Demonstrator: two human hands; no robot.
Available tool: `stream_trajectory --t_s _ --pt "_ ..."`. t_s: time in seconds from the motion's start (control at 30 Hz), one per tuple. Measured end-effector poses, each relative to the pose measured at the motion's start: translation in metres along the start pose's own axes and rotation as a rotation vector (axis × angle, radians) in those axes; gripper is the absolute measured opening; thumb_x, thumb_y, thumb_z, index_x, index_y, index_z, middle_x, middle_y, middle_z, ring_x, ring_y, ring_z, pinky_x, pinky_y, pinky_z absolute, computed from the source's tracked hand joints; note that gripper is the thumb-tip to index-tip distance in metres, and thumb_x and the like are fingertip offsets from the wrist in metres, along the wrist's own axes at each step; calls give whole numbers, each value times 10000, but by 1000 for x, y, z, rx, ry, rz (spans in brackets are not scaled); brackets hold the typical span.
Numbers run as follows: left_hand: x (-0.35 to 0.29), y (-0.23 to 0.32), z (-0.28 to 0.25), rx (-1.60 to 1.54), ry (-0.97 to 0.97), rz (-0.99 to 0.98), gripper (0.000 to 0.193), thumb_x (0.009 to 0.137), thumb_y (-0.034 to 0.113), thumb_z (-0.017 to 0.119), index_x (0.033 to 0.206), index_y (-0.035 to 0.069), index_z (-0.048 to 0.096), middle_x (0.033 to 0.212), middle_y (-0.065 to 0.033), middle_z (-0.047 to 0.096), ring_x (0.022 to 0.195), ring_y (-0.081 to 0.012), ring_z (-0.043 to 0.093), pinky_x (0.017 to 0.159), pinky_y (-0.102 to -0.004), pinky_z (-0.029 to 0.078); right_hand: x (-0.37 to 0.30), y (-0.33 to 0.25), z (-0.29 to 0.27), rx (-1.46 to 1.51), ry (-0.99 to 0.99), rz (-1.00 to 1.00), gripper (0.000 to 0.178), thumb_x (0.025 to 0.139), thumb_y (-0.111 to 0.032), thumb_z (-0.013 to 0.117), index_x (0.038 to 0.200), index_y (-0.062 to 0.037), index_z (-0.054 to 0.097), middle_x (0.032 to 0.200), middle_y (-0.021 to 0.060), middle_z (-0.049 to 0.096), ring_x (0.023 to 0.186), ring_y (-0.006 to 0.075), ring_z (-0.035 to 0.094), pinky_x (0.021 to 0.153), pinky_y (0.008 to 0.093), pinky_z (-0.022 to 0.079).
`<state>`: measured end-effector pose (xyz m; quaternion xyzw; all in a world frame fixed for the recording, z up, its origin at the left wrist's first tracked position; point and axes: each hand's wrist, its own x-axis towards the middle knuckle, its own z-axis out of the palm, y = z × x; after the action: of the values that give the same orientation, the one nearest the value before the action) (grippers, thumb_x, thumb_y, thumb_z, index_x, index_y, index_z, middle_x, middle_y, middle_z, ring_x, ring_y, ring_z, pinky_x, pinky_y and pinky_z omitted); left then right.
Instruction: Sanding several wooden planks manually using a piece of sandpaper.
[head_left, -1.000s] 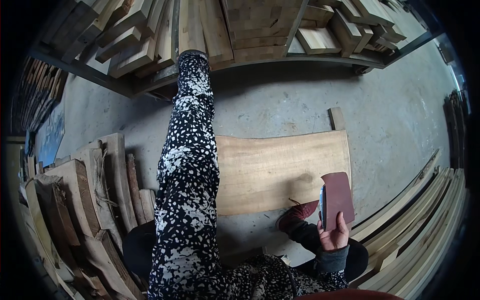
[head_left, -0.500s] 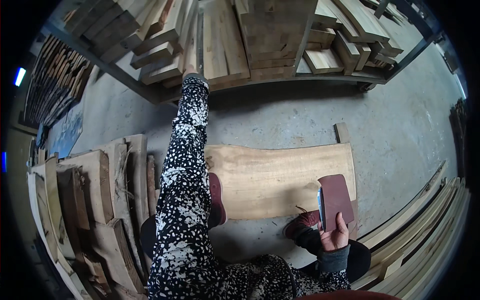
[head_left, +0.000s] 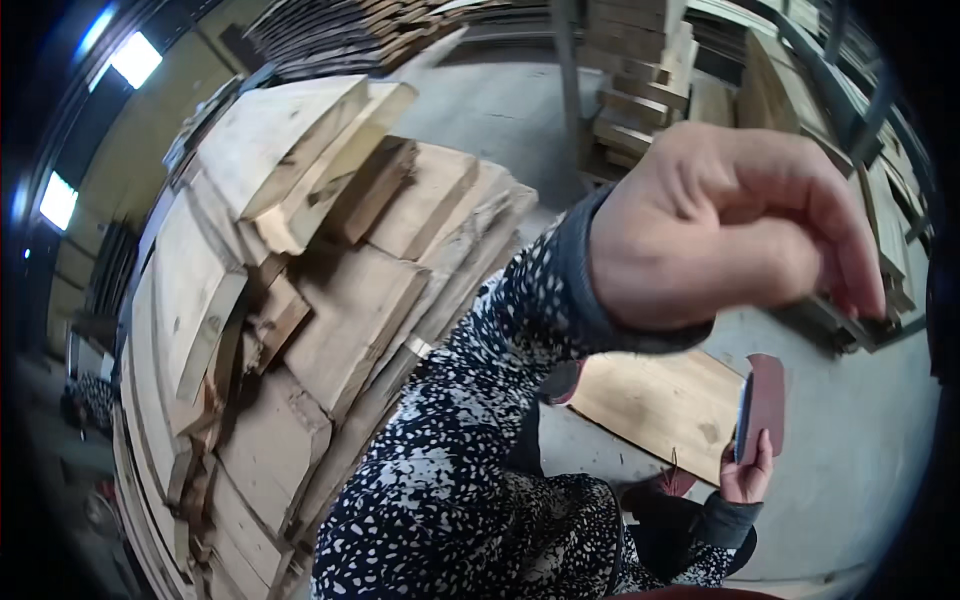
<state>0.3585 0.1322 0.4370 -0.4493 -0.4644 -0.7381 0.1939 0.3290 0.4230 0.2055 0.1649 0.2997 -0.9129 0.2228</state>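
The left hand (head_left: pixel 735 225) was raised close to the camera, its thumb and fingers bent; with the blur and the angle, I could not tell whether they closed on anything. The right hand (head_left: pixel 748 477) gripped the lower end of a flat maroon piece (head_left: pixel 768 405), which stood nearly upright, a pale bluish layer showing along its left side. In view, the piece overlapped the right end of a wooden board (head_left: pixel 655 397), which lay flat on the concrete floor (head_left: pixel 845 430). One dark red shoe (head_left: pixel 561 382) showed at the board's left corner; another, with a loose lace, showed near its lower right corner. Thick wooden slabs (head_left: pixel 345 315) with rough edges stood packed together on the person's left, beyond the speckled black-and-white sleeve (head_left: pixel 430 465). Behind the left hand, timber blocks (head_left: pixel 635 115) were stacked beside a metal post (head_left: pixel 566 85).
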Motion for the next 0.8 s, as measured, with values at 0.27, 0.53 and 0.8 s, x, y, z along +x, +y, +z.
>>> stream_trajectory --t_s 0.27,0.53,0.8 --pt "-50 36 2 133 107 117 145 753 30 456 828 -43 556 774 -138 593 698 -151 583 676 -262 496 71 -62 -61 -155 32 -225 298 786 -128 559 1063 -46 483 978 86 570 813 182 564 662 283 477" --pt "-63 -5 -11 57 135 0 205 756 94 433 850 -42 553 763 -133 589 684 -150 576 668 -263 488 57 -48 -83 -5 118 -102 293 794 -143 551 1051 -31 466 975 123 567 885 236 560 652 313 499" --pt "-63 -34 -4 69 149 -77 269 760 159 409 872 -41 551 752 -128 585 670 -148 569 659 -263 480 59 -53 -84 16 123 -117 291 792 -134 551 1052 -30 469 976 122 570 870 237 566 638 326 499"
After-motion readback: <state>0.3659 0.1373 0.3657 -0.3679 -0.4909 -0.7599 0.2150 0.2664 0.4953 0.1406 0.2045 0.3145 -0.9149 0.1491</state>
